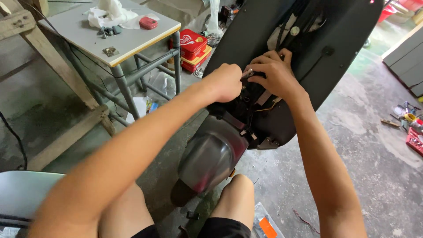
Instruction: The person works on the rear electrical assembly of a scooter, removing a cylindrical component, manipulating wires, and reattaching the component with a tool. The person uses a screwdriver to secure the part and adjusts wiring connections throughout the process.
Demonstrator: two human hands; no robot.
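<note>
Working spot: both hands meet at the open underside of a dark scooter body panel (pixel 339 39), just above the grey front fender (pixel 211 154).
Left hand: the left hand (pixel 225 82) is curled into a fist, fingers together and closed around a small metal-tipped tool (pixel 246 73) whose tip pokes out toward the other hand.
Right hand: the right hand (pixel 272 72) lies flat against the panel, fingers bent and pressed close together on the wiring (pixel 264 99) inside the cavity; whether they pinch anything I cannot tell.
Where the tool is: between the two hands, touching both, at the lower edge of the panel's opening.
In the way: the hands themselves cover most of the opening, and the person's bare knee (pixel 235 194) sits just under the fender.
Left of the scooter: a grey-topped table (pixel 132 42) on metal legs carries a white cloth (pixel 108 15), a small red case (pixel 148 22) and a few small metal parts (pixel 110 51).
Under the table's far corner: stacked red tins (pixel 194 46) on the floor.
Right edge of the concrete floor: scattered hand tools (pixel 407 119), well apart from the hands.
</note>
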